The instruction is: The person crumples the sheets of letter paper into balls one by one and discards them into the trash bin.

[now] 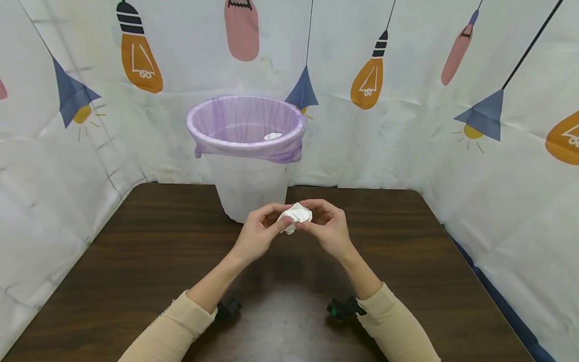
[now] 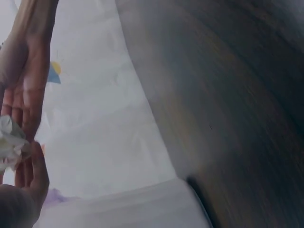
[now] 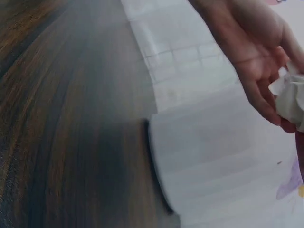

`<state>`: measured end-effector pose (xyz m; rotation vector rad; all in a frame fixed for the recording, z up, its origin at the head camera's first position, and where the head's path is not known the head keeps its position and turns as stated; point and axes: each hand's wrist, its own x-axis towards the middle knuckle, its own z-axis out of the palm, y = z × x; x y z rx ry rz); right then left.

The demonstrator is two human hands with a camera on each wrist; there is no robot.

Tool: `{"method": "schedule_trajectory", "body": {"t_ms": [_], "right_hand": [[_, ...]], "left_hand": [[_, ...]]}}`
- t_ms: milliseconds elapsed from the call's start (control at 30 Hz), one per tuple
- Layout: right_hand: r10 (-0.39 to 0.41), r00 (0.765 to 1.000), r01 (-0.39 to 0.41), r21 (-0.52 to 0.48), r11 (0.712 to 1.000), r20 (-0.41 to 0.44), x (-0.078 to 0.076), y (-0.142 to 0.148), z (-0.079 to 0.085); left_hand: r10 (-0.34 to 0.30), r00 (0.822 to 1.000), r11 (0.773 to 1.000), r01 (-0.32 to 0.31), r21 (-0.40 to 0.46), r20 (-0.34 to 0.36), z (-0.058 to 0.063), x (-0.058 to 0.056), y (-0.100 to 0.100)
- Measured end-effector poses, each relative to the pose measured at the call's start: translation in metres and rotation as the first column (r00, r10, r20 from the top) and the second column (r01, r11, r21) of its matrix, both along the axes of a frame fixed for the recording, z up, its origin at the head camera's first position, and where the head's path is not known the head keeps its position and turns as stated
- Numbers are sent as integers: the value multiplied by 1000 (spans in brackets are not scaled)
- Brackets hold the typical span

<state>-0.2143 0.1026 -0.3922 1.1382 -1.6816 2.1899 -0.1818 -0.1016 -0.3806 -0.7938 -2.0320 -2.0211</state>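
Observation:
In the head view, a crumpled piece of white paper (image 1: 296, 216) is held up above the table by both hands. The left hand (image 1: 261, 229) pinches its left side between thumb and fingers. On the other side, the right hand (image 1: 329, 226) grips it with thumb and curled fingers. Both wrist views catch the creased paper (image 2: 10, 142) at their edge, partly covered by fingers. Just beyond the hands stands a white trash bin (image 1: 249, 183) with a purple liner bag (image 1: 246, 147) folded over its rim. Another white crumpled piece (image 1: 273, 136) shows inside the bin.
A dark brown wood-grain table (image 1: 149, 261) lies under the hands. White curtain cloth (image 1: 407, 136) printed with lamps and bulbs surrounds its back and sides. Dark devices (image 1: 344, 307) are strapped at both wrists, below beige sleeves (image 1: 398, 322).

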Motion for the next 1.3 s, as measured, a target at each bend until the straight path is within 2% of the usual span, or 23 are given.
{"method": "schedule_trajectory", "body": {"t_ms": [100, 167, 367, 533, 700, 833, 933, 1033, 1167, 1233, 1300], "right_hand": [[-11, 1000, 12, -28, 1000, 16, -1, -3, 0], [-16, 1000, 17, -44, 999, 23, -2, -6, -1], [-64, 998, 66, -67, 996, 24, -1, -14, -5], [-102, 994, 103, -45, 994, 29, 0, -17, -6], [-152, 988, 153, 59, 986, -25, 0, -14, -4], [-125, 985, 140, 129, 982, -116, 2, -8, -5], [-99, 983, 121, 135, 983, -156, 2, -7, -6], [-129, 979, 150, 131, 980, -160, 2, -9, -7], [-201, 975, 211, 104, 972, -98, 0, -10, -11], [-242, 969, 245, 83, 966, -51, -1, -10, -13], [-280, 960, 281, 61, 958, -13, -2, -9, -14]], "left_hand": [[44, 996, 999, -44, -3, -77, -1, 0, 5], [65, 993, 998, -64, 10, -100, -1, 0, 7], [99, 990, 994, -94, 50, -102, -6, 1, 13], [143, 986, 989, -139, 54, -84, -9, -1, 13], [180, 983, 982, -179, 52, -21, -7, -3, 12], [189, 981, 980, -192, 57, 53, -3, -4, 10], [172, 976, 982, -181, 57, 131, 1, -6, 7], [153, 964, 985, -165, 40, 217, 4, -6, 5], [142, 948, 986, -161, 45, 283, 3, -4, 5], [194, 950, 977, -208, 34, 246, 0, 1, 6], [266, 953, 962, -272, 22, 148, -5, 7, 9]]}}
